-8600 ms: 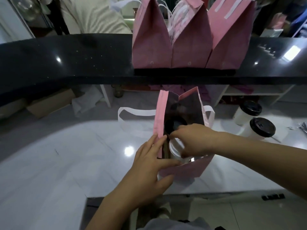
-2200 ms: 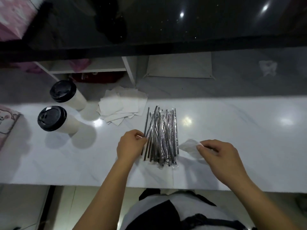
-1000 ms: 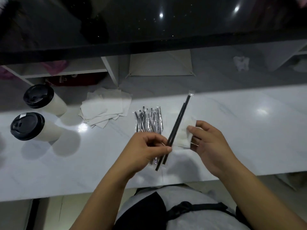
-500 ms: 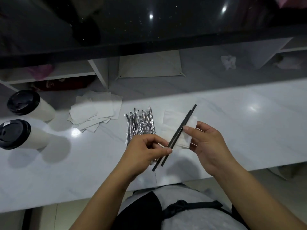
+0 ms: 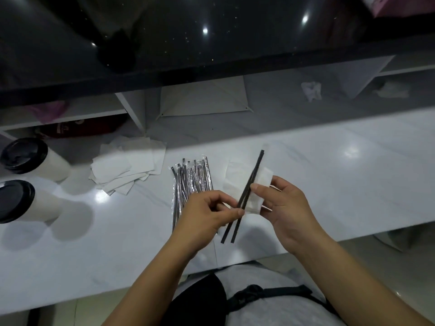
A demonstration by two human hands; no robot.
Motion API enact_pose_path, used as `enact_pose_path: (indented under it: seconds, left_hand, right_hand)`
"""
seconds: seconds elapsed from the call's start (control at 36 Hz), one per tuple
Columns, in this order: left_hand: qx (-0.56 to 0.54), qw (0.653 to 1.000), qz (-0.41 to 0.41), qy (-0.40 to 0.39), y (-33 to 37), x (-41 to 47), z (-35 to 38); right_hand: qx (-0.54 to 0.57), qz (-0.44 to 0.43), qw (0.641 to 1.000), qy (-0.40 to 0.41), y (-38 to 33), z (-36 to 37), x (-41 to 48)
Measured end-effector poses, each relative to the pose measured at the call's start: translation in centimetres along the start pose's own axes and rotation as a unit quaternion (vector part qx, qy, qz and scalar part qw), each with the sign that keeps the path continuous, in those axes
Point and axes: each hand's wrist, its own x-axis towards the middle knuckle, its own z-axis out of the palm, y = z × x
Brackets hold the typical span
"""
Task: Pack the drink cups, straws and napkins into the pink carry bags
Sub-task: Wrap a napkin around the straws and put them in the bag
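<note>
Two black wrapped straws (image 5: 250,184) slant up to the right above the white counter (image 5: 329,175). My left hand (image 5: 207,215) pinches them near their lower part. My right hand (image 5: 282,205) holds a white napkin (image 5: 235,182) behind the straws, its thumb pressing the straws against the napkin. A bundle of wrapped straws (image 5: 191,182) lies on the counter just left of my hands. A loose pile of white napkins (image 5: 127,165) lies further left. Two white cups with black lids, one (image 5: 33,158) behind the other (image 5: 26,203), stand at the left edge. No whole pink bag is in view.
A black raised countertop (image 5: 211,43) runs across the back, with a pink corner (image 5: 390,5) at its top right. Below it are white shelves (image 5: 70,114) and a crumpled tissue (image 5: 311,90). The counter's front edge is close to my body.
My left hand picked two straws from the bundle and brought them to the napkin in my right hand; the straws now lie against the napkin under my right thumb. The view shifted slightly.
</note>
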Motion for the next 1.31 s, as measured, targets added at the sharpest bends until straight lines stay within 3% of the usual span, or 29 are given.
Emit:
enact_pose_path:
  seconds: [0.33,0.5,0.67,0.81,1.11,1.31]
  left_hand:
    - [-0.013,1.0,0.006,-0.007,-0.2,-0.7,0.6]
    - [-0.004,0.994,0.015,0.108,-0.4,-0.7,0.5]
    - [-0.126,0.991,-0.018,-0.029,0.7,-0.4,1.1]
    - [-0.141,0.99,0.0,0.002,0.5,-0.4,2.0]
    - [-0.054,0.998,0.0,0.033,0.1,-0.9,1.7]
    - [0.17,0.971,0.14,0.096,0.5,-0.8,3.7]
  right_hand:
    - [-0.016,-0.022,0.999,-0.032,0.3,-0.2,-0.3]
    - [0.001,-0.032,0.998,-0.049,0.3,-0.2,-0.5]
    - [0.004,-0.034,0.997,-0.068,0.9,-0.2,-0.3]
    - [-0.011,-0.044,0.997,-0.059,1.1,-0.6,-0.3]
    - [-0.053,-0.014,0.996,-0.072,0.7,-2.3,-0.1]
    - [-0.026,0.004,0.999,-0.031,0.8,-3.3,0.5]
